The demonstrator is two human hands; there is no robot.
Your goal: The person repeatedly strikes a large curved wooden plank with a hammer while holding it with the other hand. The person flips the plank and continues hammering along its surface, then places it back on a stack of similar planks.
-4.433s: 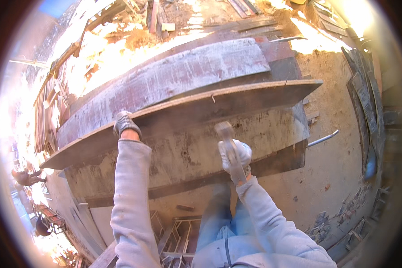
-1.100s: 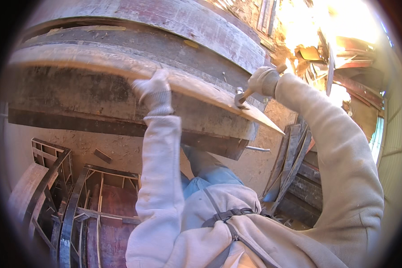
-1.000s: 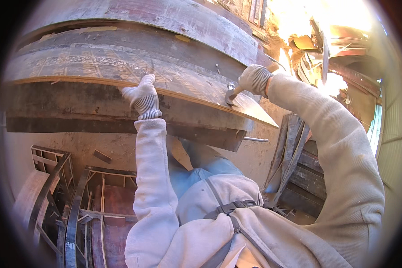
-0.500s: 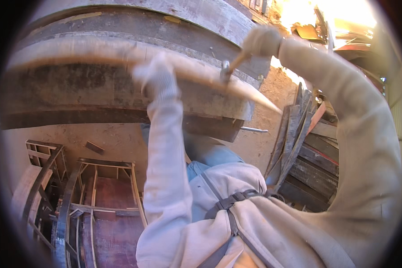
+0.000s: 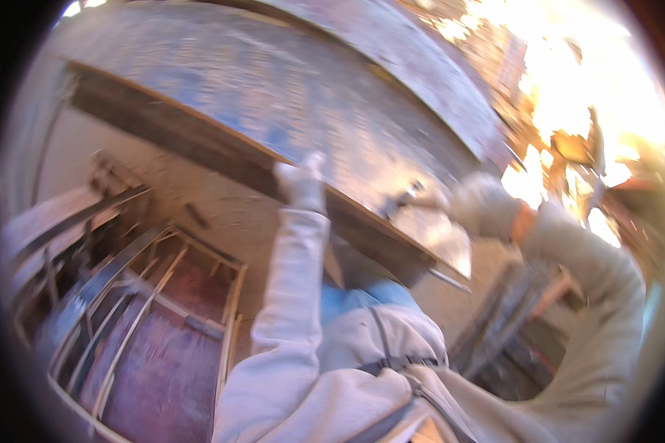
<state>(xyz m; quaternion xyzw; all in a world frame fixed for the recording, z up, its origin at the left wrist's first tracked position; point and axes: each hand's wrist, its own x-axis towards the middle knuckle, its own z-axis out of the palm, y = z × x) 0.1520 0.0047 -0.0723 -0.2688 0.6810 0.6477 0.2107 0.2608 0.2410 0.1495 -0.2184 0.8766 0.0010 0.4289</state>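
Observation:
A hammer (image 5: pixel 401 199) is in my gloved right hand (image 5: pixel 484 207), its metal head low over the right end of a broad wooden panel (image 5: pixel 222 81). Blur hides whether the head touches the wood. The panel's upper face is worn grey-brown with bluish marks, and a dark timber edge (image 5: pixel 192 133) runs along its near side. Around that near edge my gloved left hand (image 5: pixel 303 181) is closed, with the fingers over the top. A metal rod (image 5: pixel 449 279) sticks out at the panel's right end.
Wooden frames with slats and a reddish panel (image 5: pixel 166 362) stand at lower left. Dark planks (image 5: pixel 495 317) are stacked at right, beside my body. Another long board (image 5: pixel 414 59) lies beyond the panel. Sunlit scrap (image 5: pixel 576 148) fills the far right.
The panel's broad face now shows where a narrow raised edge was before. My left hand sits nearer and farther right in view; my right hand with the hammer has come lower. The view has turned.

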